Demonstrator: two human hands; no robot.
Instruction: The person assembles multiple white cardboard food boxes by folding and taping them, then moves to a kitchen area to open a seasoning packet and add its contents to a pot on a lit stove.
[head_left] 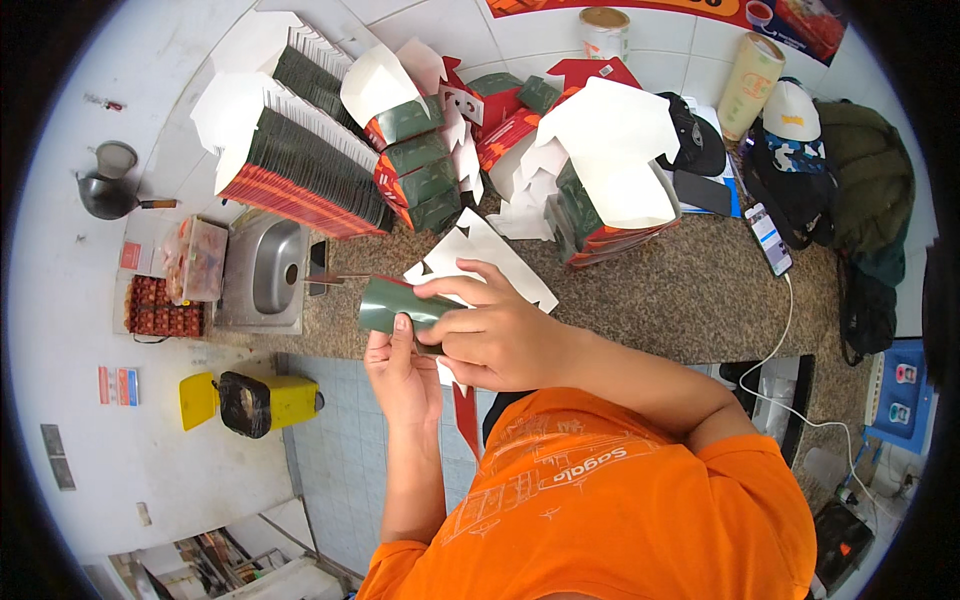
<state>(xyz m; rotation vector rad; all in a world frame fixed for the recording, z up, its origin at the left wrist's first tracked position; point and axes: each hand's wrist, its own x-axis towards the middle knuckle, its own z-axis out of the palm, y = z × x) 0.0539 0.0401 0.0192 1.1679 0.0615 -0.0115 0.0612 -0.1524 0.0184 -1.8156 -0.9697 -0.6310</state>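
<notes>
Near the counter's front edge I hold a cardboard food box blank (382, 306), with a dark green panel bent into a curve. My left hand (402, 375) grips its lower edge, thumb up against the green side. Over the panel's right part lies my right hand (500, 335), its fingers bent onto the card and partly covering it. A red strip of the blank hangs below the hands. Just behind, a flat white box blank (490, 262) rests on the counter.
Tall stacks of flat box blanks (300, 175) stand at the back left, beside folded green-and-red boxes (420, 160). More white-flapped boxes (610, 150) stand behind my right hand. A sink (275, 265) is at left; a phone (768, 240) with a cable lies at right.
</notes>
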